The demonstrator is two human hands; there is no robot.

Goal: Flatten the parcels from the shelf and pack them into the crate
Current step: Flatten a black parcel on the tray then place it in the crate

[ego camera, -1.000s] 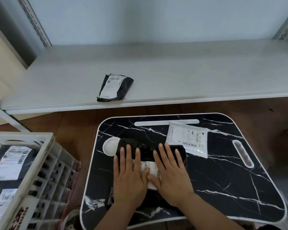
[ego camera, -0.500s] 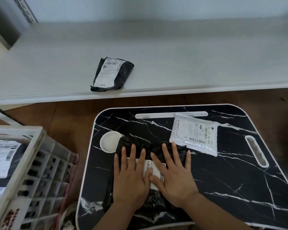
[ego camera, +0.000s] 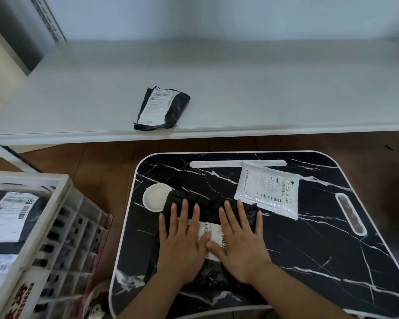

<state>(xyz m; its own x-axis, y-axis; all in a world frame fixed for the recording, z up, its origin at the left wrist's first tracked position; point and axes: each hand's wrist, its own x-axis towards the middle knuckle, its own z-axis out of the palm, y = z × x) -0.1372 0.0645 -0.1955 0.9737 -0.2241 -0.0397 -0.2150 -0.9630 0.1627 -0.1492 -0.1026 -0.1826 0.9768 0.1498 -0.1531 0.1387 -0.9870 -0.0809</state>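
Both hands lie palm-down on a black parcel [ego camera: 207, 207] on the marble-patterned tray [ego camera: 309, 249]; the left hand [ego camera: 181, 241] has its fingers straight and slightly spread, pointing away from the person, fingertips on the crumpled black wrap; the right hand [ego camera: 240, 240] lies likewise flat, fingers fanned, its little finger near the parcel's right edge. The two thumbs meet over the parcel's white label [ego camera: 213, 236]; neither hand curls round anything. Both forearms enter from the bottom edge, converging toward the parcel.

The parcel's far left corner touches or overlaps a white round recess [ego camera: 154, 196] in the tray; a white parcel [ego camera: 268, 188] lies just beyond the right hand, its near edge touching the black one. A second black parcel [ego camera: 162, 109] rests on the shelf [ego camera: 263, 88], near its front edge. The crate [ego camera: 55, 226] stands left of the tray, labelled dark parcels [ego camera: 12, 215] inside.
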